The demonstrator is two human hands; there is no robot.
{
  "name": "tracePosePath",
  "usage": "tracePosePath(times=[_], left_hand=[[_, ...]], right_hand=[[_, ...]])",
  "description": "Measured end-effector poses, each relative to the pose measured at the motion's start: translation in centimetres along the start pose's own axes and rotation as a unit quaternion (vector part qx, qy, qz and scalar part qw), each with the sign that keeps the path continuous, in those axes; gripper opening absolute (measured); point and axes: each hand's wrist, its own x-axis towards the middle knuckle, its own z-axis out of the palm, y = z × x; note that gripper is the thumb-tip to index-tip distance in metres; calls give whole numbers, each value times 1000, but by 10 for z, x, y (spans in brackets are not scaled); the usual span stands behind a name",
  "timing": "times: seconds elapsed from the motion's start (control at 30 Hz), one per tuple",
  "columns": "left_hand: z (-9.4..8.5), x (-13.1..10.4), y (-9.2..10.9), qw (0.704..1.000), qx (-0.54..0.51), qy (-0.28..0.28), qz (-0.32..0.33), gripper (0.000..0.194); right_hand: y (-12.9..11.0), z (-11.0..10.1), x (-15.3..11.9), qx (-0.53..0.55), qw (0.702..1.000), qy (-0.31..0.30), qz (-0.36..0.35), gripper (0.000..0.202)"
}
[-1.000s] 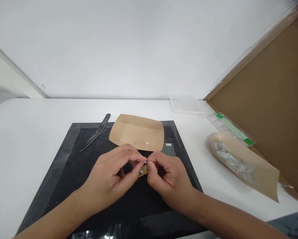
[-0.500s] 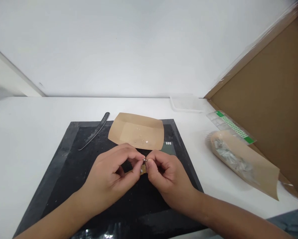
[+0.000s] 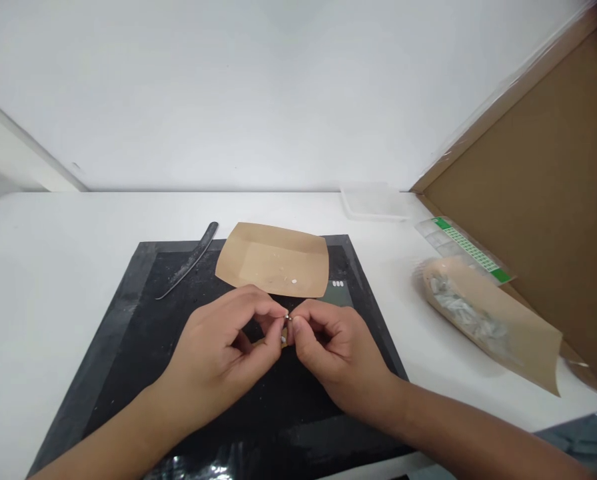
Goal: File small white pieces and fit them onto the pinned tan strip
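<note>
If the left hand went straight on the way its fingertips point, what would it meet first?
Most likely the right hand, pinched directly opposite; a tiny shiny piece shows between it and the left hand. Exact depth is hard to judge.

Black's covering the mat, tan's colouring the tray, silver's glinting on the tiny piece, green-and-white checks are lining the label!

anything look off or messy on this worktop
Mildly: the curved black tool lies slantwise over the far edge of the black mat, and pale specks dot it like spilled debris. The tiny item between left hand and right hand is too small to judge.
</note>
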Motion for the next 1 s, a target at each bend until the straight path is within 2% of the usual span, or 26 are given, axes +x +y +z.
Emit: tracePosePath(times=[0.17,0.37,0.67,1.0], left_hand=[[1,0,1,1000,2,5,8,10],[1,-2,4,995,65,51,59,8],[-1,1,11,999,29,30,-14,12],[-1,4,12,999,16,28,-42,13]], right_hand=[[-1,1,0,2,1000,-3,4,25],[-2,1,0,20,1000,-16,14,24],[-4,1,1,78,996,-34,33,27],[-4,1,2,170,981,-73,64,29]])
